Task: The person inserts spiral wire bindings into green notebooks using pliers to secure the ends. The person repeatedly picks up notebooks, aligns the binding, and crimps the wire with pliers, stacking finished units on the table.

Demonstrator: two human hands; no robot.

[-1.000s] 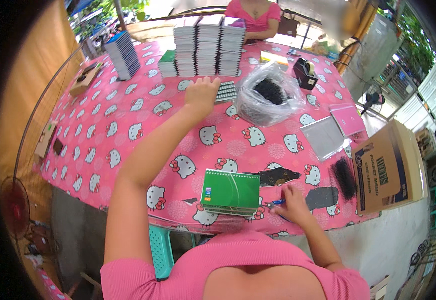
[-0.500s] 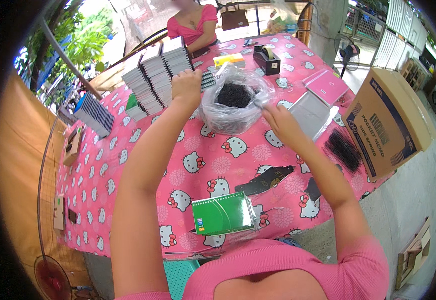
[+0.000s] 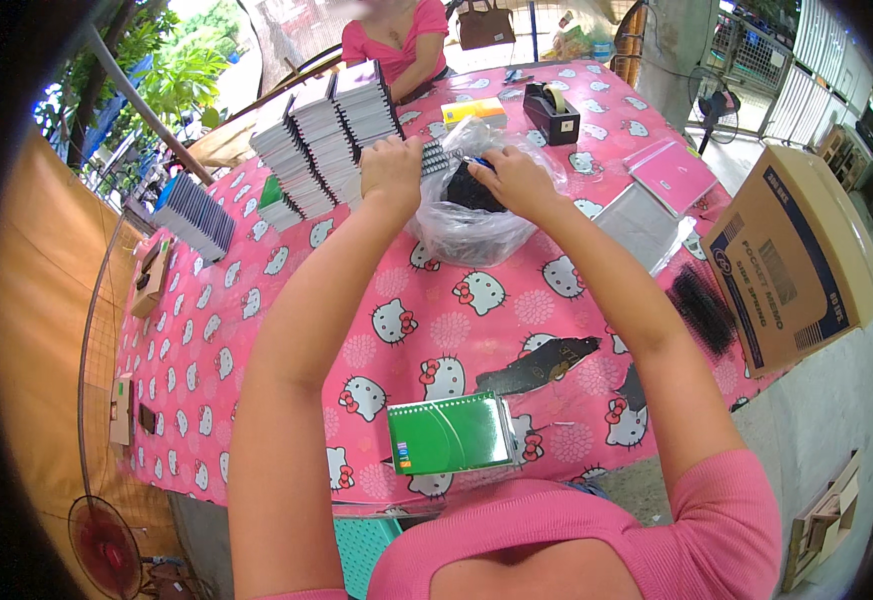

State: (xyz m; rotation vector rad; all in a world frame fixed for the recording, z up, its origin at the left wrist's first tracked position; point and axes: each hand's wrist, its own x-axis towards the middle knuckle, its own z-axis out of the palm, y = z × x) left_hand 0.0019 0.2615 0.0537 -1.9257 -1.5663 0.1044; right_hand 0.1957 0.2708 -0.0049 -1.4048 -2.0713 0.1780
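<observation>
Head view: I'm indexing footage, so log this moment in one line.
left hand at spiral-bound notebooks; right hand holding blue-handled tool; plastic bag: black material inside; green spiral notebook lying cover-up

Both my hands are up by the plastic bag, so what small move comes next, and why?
Probably line the blue-handled tool in the right hand up with the near end of the spiral binding: the tool looks close to that end, and the left hand sits at the other end, apparently able to steady it.

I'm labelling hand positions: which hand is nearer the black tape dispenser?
Right: the right hand is below the black tape dispenser in the picture; the left hand is farther left, beside the notebook stacks.
</observation>
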